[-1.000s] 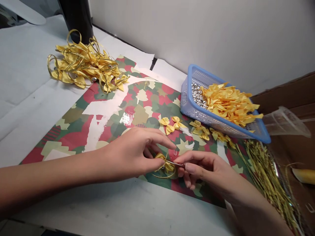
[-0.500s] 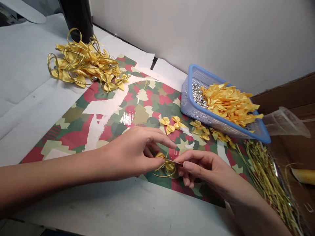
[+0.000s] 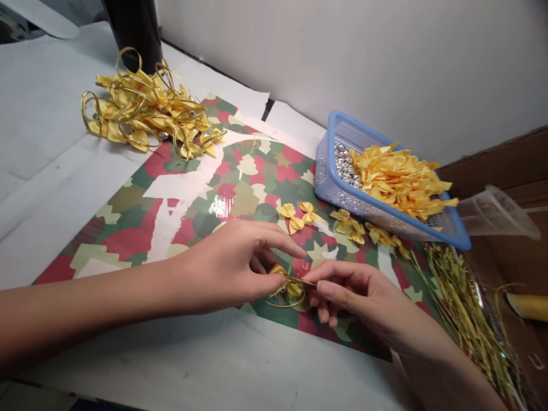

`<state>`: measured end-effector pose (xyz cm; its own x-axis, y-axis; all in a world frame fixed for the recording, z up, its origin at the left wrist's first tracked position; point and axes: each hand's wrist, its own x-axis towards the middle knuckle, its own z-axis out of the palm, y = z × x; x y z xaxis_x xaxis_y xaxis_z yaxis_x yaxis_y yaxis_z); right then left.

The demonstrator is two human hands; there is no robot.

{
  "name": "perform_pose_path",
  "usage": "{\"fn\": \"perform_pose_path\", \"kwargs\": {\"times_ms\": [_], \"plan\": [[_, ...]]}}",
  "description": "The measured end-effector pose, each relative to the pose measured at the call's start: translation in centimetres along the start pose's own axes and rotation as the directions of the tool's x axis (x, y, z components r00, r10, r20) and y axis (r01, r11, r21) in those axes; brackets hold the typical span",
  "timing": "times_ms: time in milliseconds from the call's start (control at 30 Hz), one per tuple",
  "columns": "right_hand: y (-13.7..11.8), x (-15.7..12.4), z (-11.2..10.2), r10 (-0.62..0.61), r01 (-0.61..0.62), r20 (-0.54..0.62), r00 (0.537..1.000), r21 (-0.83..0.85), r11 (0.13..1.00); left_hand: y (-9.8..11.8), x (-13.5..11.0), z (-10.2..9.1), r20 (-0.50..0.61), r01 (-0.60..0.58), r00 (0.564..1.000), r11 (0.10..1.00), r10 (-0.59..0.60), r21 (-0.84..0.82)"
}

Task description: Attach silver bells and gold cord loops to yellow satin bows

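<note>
My left hand (image 3: 233, 265) pinches a small yellow satin bow (image 3: 287, 283) with a gold wire loop under it, low over the patterned wrapping paper (image 3: 192, 211). My right hand (image 3: 362, 297) faces it from the right, thumb and forefinger pinched on the gold wire tie's end at the bow's middle. Both hands nearly touch around the bow. Loose yellow bows (image 3: 299, 216) lie just beyond my fingers.
A blue basket (image 3: 329, 182) with yellow bows and silver bells sits tilted at the right. Finished bows with gold loops (image 3: 145, 114) are piled at the back left. Gold wire ties (image 3: 464, 308) lie bundled at the right, a clear plastic cup (image 3: 496, 214) beside a cardboard box.
The two hands have kept their pinch on the bow and wire, with my right hand drawn slightly closer to the bow. Nothing else has moved.
</note>
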<state>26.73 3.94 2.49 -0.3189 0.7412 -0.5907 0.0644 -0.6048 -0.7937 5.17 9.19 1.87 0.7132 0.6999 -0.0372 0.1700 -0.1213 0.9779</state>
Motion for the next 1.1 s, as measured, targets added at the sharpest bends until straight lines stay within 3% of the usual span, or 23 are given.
{"fn": "perform_pose_path", "kwargs": {"times_ms": [900,1000,1100], "plan": [[0.17,-0.02,-0.03,-0.025,0.024,-0.011,1.000,-0.025,0.999,0.16,-0.06,0.18,-0.025,-0.003,1.000,1.000,0.003,0.007],[0.07,-0.34,-0.33,-0.037,0.032,-0.079,0.996,-0.073,0.997,0.16,-0.05,0.12,-0.023,0.000,1.000,1.000,0.000,-0.003],[0.00,-0.66,-0.87,-0.139,0.092,-0.223,0.965,-0.210,0.973,0.07,-0.02,0.01,-0.013,0.022,1.000,1.000,-0.022,-0.010]]}}
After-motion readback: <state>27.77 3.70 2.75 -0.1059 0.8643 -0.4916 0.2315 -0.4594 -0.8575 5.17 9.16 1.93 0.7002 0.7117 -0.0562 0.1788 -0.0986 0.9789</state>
